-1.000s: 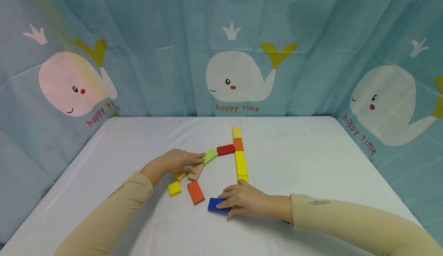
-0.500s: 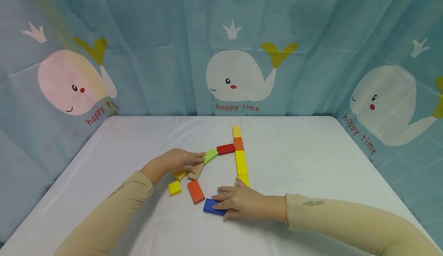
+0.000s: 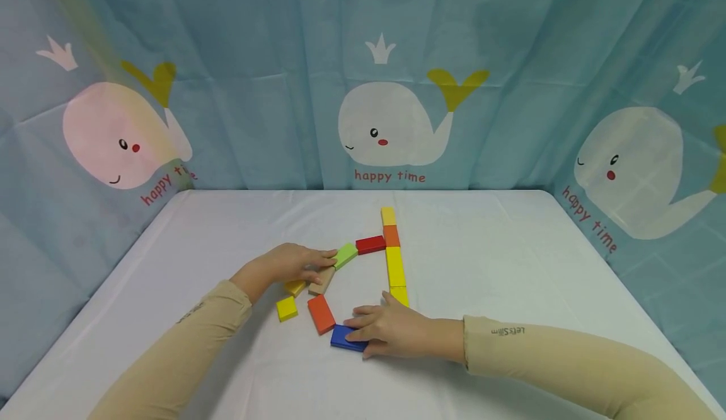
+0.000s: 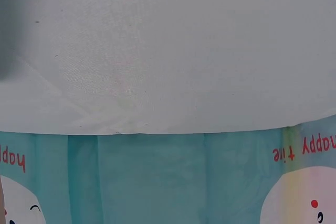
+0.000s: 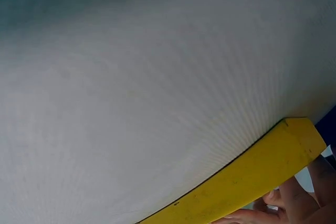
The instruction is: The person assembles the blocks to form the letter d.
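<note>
Wooden blocks on the white table form a rounded outline against a straight column. My left hand (image 3: 292, 263) rests its fingertips on a light green block (image 3: 345, 255) and a natural wood block (image 3: 322, 280). A dark red block (image 3: 370, 245) links the green one to the column. My right hand (image 3: 391, 330) holds a blue block (image 3: 343, 338) between thumb and fingers and covers its right end. The blue block's left end is right at the lower corner of an orange-red block (image 3: 321, 314). In the right wrist view, fingers (image 5: 296, 198) show beside a long yellow block (image 5: 236, 184).
The column has a pale yellow block (image 3: 388, 216), an orange block (image 3: 391, 236) and yellow blocks (image 3: 395, 267), its lower end beside the right hand. Left of the outline lie a yellow block (image 3: 287, 309) and a darker yellow one (image 3: 295, 288). A whale-print curtain (image 3: 255, 123) stands behind the table.
My right hand has slid the blue block left, closing the gap to the orange-red block. The left hand has stayed in place.
</note>
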A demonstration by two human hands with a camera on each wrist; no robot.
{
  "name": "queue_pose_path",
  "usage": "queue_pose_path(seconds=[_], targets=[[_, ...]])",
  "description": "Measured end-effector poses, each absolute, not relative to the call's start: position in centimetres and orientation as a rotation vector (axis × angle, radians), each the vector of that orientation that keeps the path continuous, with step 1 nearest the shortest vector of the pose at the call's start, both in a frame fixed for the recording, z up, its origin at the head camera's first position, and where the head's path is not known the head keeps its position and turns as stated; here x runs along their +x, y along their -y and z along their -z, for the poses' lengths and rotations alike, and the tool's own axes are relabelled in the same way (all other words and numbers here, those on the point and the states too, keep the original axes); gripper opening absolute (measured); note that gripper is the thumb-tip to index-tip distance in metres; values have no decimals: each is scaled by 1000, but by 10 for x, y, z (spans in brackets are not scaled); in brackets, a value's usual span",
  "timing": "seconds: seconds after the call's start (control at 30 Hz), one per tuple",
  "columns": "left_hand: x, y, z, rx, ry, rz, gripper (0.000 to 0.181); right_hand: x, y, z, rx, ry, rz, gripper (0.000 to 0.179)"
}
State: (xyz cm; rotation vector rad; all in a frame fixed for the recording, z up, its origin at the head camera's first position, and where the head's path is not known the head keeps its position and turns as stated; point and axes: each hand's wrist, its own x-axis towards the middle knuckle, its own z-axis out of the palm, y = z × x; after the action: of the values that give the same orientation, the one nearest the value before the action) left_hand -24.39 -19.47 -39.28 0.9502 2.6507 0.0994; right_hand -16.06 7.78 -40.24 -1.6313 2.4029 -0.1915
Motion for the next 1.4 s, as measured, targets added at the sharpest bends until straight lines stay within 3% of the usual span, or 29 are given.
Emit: queue_pose_path(seconds=[0.6,0.97,1.4], targets=[[-246,195,393,961,-2662,-87,59,-186,-101,385,-1401,-2404,332,51],[-245,196,393,954,-2667,-97,59,-182,-99,396,-1577,-2232,287,59],[-243,193,391,964,-2664,-101,57,-177,-97,401,-1599,-2241,223,58]])
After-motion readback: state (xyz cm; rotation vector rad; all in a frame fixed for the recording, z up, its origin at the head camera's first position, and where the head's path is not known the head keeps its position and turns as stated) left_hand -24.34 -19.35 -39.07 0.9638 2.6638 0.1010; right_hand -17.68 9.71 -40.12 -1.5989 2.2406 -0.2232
